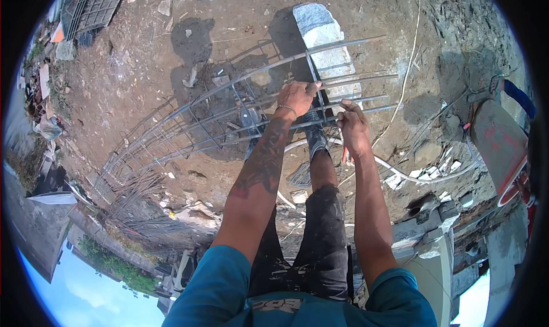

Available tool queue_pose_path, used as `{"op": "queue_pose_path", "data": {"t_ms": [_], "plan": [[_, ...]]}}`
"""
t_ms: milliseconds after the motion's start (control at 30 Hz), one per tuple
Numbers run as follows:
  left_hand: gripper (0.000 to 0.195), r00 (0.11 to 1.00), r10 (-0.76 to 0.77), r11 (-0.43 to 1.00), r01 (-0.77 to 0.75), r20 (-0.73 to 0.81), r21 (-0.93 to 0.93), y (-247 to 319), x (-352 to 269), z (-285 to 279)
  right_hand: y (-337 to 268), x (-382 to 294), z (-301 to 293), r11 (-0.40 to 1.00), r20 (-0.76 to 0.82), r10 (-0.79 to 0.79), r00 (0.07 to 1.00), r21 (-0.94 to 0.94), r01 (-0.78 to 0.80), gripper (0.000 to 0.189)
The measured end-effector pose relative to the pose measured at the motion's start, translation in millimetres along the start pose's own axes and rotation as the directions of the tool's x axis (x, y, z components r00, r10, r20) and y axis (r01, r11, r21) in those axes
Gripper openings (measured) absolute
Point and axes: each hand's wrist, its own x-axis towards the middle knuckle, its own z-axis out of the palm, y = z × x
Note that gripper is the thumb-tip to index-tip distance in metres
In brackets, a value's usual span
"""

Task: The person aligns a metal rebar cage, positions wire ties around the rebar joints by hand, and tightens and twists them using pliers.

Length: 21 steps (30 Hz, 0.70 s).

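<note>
A long rebar cage point(201, 123) of steel bars and square stirrups stretches from the far left to in front of my legs. My left hand point(298, 96) is closed around one of its middle bars, beside the end stirrup point(311, 65). Just right of that stirrup, my right hand point(355, 127) has its fingers curled at the lower bars; whether it grips anything is hidden. Bare bar ends point(381, 76) stick out to the right. A pale stone block point(321, 35) lies under the cage's right end. Red handle-like pieces point(345, 153) show beside my right wrist, partly hidden.
At right are a wheelbarrow point(499, 142) and another person's blue sleeve point(519, 97). A white hose point(411, 179) crosses the dirt near my feet. Several loose stirrups point(300, 175), a pile of steel rods point(137, 190) and broken tile pieces point(429, 172) lie around.
</note>
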Motion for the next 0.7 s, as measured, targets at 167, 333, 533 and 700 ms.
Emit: {"op": "queue_pose_path", "data": {"t_ms": [167,333,533,700], "plan": [[0.058,1.000,-0.019,0.999,0.019,0.012,-0.039,-2,-1,0,2,-12,9,0.984,-0.027,0.007,1.000,-0.179,-0.011,0.027],[0.056,0.998,0.062,0.998,-0.063,-0.015,-0.031,-1,1,1,5,22,27,0.996,-0.108,-0.030,0.994,-0.087,0.021,0.023],[0.055,0.995,0.090,0.991,-0.085,0.045,-0.105,-3,2,-2,10,33,23,0.950,-0.047,0.070,0.996,0.306,-0.052,0.024],[0.048,0.997,0.069,0.978,-0.063,0.024,-0.201,-14,-8,1,14,-5,11,0.891,-0.072,0.148,0.986,0.442,-0.101,0.020]]}}
